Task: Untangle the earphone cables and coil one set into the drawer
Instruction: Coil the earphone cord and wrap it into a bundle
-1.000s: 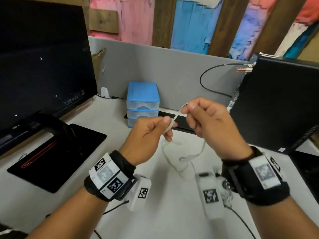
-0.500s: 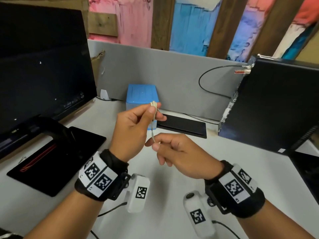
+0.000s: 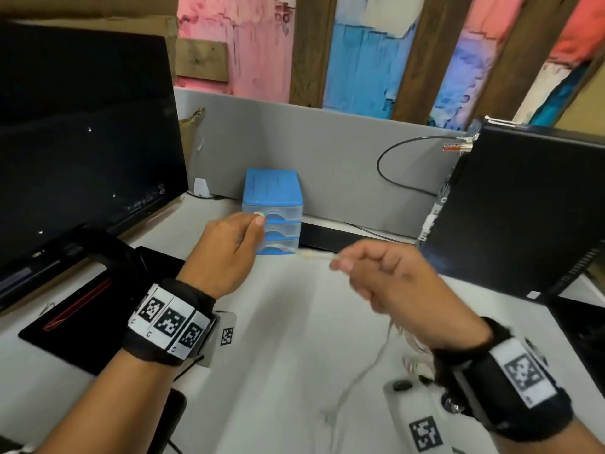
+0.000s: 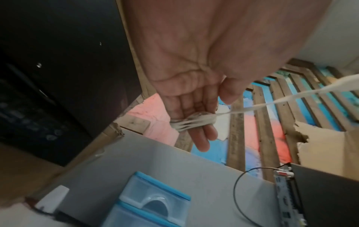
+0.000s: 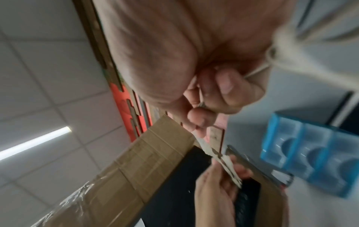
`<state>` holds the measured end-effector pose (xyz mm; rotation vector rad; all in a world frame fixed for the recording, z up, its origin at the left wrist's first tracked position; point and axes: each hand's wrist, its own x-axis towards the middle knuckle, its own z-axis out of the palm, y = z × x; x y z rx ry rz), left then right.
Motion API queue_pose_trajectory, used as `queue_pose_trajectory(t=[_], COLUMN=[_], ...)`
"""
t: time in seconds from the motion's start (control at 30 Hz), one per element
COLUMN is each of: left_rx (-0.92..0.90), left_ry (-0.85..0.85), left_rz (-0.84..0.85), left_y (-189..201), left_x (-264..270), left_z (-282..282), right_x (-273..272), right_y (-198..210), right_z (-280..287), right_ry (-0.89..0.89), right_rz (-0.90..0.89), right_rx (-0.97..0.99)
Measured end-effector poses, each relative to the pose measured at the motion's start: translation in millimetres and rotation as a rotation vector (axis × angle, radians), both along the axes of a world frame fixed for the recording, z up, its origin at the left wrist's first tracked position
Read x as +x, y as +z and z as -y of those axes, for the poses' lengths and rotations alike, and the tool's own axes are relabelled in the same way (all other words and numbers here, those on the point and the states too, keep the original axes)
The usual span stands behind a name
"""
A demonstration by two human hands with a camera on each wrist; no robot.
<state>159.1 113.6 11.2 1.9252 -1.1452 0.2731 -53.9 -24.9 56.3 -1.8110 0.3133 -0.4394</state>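
Note:
A white earphone cable (image 3: 314, 255) runs taut between my two hands above the desk. My left hand (image 3: 258, 221) holds it in front of the blue drawer unit (image 3: 278, 191), an earbud showing at the thumb tip. In the left wrist view, several turns of cable (image 4: 192, 121) are wound around my left fingers. My right hand (image 3: 340, 262) pinches the cable to the right, fingers curled. Loose cable (image 3: 370, 365) trails from under my right hand down to the desk. All three drawers (image 5: 310, 161) look closed.
A dark monitor (image 3: 82, 142) stands on the left over a black pad (image 3: 98, 306). A black computer case (image 3: 523, 208) fills the right side. A grey partition (image 3: 327, 152) with a looping black wire (image 3: 383, 172) closes the back. A flat black object (image 3: 343, 239) lies behind the drawers.
My right hand has swung from below the left hand out to the right, drawing the cable taut. My left hand has moved forward to the drawer unit.

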Motion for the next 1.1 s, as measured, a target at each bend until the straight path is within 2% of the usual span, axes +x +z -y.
queue_pose_trajectory(t=[0.1,0.2,0.33,0.4,0.47,0.57,0.7,0.93,1.1], left_rx=[-0.029,-0.129,-0.202,-0.276,-0.405,-0.6,-0.701,-0.723,-0.678], left_ry=[-0.117,-0.325,-0.66,-0.814,-0.898,-0.866,-0.774,-0.724,-0.561], left_rz=[-0.144,-0.454,-0.93,-1.051,-1.104,-1.161,-1.176,-1.238,-1.263], left_y=[2,11,34,44,51,56,56,61,66], left_x=[-16,-33,-49,-50,-50,-48,-46,-54,-59], left_z=[6,9,3,-4,-11,-17,-16,-16,-11], right_x=[11,28,46,50,49,39,24,25,36], right_y=[24,33,19,2,-16,-36,-44,-42,-49], right_z=[18,40,56,50,35,3,-29,-29,-19], right_ry=[-0.144,-0.248,-0.308,-0.28,-0.189,0.018,0.183,0.144,0.072], right_rz=[0.177,0.25,0.22,0.168,0.11,0.059,0.049,0.013,-0.024], right_rx=[-0.035,-0.018,0.009,0.014,-0.022,-0.052,-0.034,-0.147,-0.103])
